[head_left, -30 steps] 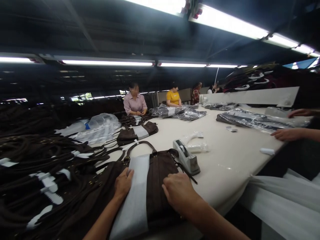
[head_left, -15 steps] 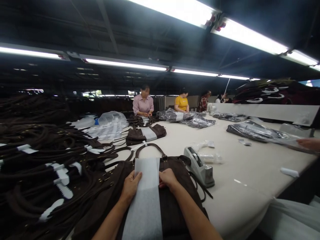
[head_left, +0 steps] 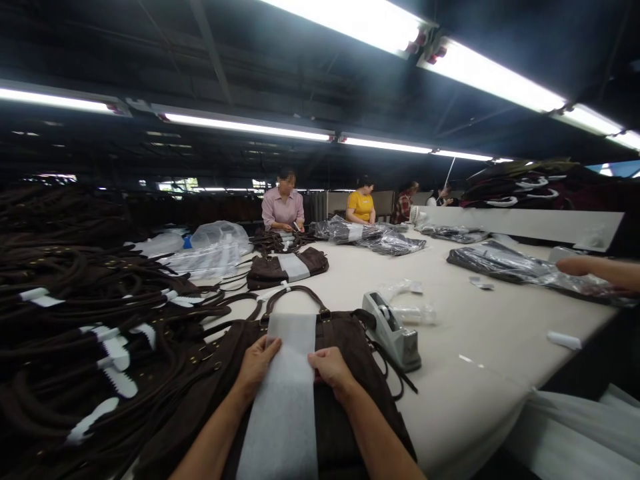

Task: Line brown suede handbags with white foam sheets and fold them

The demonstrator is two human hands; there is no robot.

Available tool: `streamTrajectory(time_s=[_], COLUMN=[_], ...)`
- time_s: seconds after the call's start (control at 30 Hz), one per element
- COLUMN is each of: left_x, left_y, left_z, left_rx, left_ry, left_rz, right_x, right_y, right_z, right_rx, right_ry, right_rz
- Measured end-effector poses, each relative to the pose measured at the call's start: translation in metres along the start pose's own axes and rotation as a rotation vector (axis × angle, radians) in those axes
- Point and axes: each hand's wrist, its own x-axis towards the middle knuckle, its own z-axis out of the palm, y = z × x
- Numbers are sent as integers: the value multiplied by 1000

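A dark brown handbag [head_left: 345, 340] lies in front of me, its handle [head_left: 295, 293] stretched away from me. Down its middle runs a long strip of white tissue paper [head_left: 283, 407]. My left hand [head_left: 256, 368] pinches the strip's left edge, thumb on top. On the right edge, my right hand [head_left: 331, 369] is closed with thumb and forefinger on the paper; its other fingers curl under, partly hidden. Just right of the bag stands a grey tape dispenser [head_left: 393, 337].
Many dark brown bags [head_left: 150, 320] with white-wrapped parts are piled at left. Another paper-banded bag [head_left: 287, 268] lies ahead, near clear plastic bags [head_left: 215, 247]. Plastic-wrapped bags [head_left: 505, 263] lie at right, where a co-worker's hand [head_left: 580, 267] reaches in. Other people stand across the table [head_left: 465, 333].
My right hand has shifted slightly left and down along the paper's edge, and its pinch is tighter. The co-worker's hand at right has come further into view over the plastic-wrapped bags.
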Motion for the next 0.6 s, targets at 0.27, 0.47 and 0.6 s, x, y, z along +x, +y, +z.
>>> streamTrajectory(time_s=[0.27,0.47,0.6], left_x=[16,14,10], left_y=[4,0,3], left_z=[12,19,17], left_rx=[-62,106,99], left_ry=[-8,48,-8], left_rz=[-63,-79,-126], right_x=[-10,-11,-12], right_y=[14,23,23], right_z=[-4,-5,-7], right_rx=[-68,-102,-109], right_ry=[58,155,251], right_rz=[-40,-94,-117])
